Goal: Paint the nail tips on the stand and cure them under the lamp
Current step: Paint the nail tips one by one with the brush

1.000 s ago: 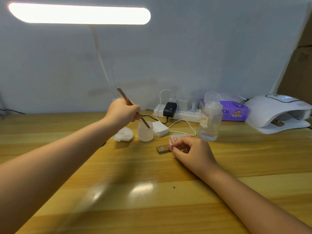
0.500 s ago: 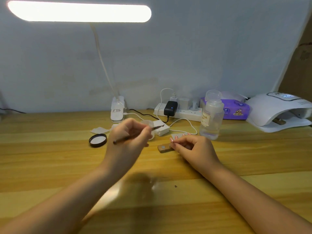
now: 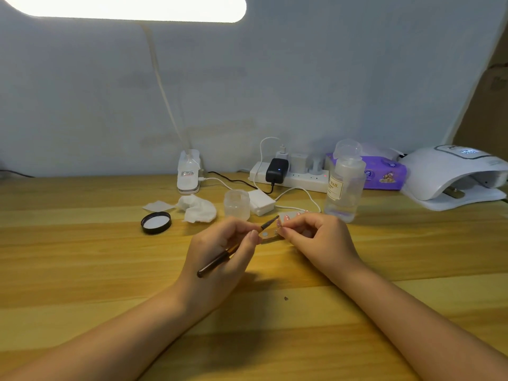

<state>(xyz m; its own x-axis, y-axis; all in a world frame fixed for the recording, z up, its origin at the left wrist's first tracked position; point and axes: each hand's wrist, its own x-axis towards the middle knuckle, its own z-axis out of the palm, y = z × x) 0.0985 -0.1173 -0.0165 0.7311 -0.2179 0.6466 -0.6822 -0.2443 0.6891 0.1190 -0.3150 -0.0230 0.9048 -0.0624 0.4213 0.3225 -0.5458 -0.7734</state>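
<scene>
Both hands work close together: left hand point(image 3: 220, 251) grips the brush point(image 3: 236, 247), right hand point(image 3: 316, 240) pinches the stand point(image 3: 270, 234) (bristles near a nail tip).

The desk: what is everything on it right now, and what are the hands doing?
Desk: one, yellowish wood.
Desk light: one, white, lit, overhead; its clamp base at the back.
Power strip: one, white, by the wall, black charger plugged in.
Tissue pack: one, purple, back right.
Curing lamp: one, white, far right.
Bottle: one, clear, right of centre.
Cup: one, clear, centre.
Cotton pads: white, left of cup.
Lid: one, black, left.
Stand: one, brown, between the hands.
Brush: one, dark.
Left hand: grips brush.
Right hand: pinches stand.
</scene>
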